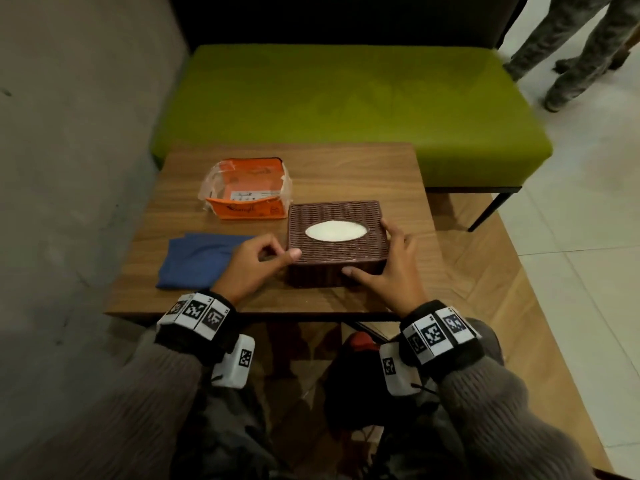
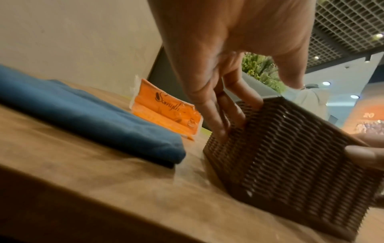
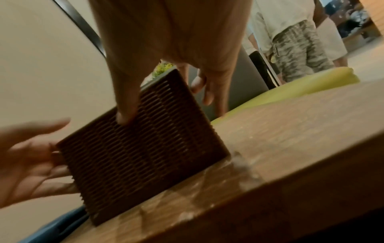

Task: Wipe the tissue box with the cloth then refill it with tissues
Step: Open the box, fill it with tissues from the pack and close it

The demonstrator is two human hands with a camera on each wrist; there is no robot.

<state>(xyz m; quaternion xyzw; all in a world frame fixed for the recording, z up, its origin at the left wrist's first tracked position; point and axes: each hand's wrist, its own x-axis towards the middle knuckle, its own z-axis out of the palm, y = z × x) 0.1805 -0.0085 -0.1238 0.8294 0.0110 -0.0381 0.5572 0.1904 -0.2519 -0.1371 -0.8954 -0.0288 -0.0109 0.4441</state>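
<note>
A brown woven tissue box (image 1: 346,254) stands on the wooden table (image 1: 346,168), with white tissue (image 1: 335,231) showing in its oval top opening. My left hand (image 1: 282,252) holds the box's near left corner, thumb on the top edge and fingers (image 2: 224,115) against the left side. Around the near right corner my right hand (image 1: 372,252) grips it, thumb (image 3: 126,106) on the front face and the other fingers along the right side. A folded blue cloth (image 1: 197,258) lies left of the box. Behind it sits an opened orange tissue pack (image 1: 247,188).
The table is small, with a grey wall (image 1: 69,133) close on the left. A green bench (image 1: 346,98) runs behind it. Another person's legs (image 1: 571,46) stand at the far right on the tiled floor. My knees are under the near table edge.
</note>
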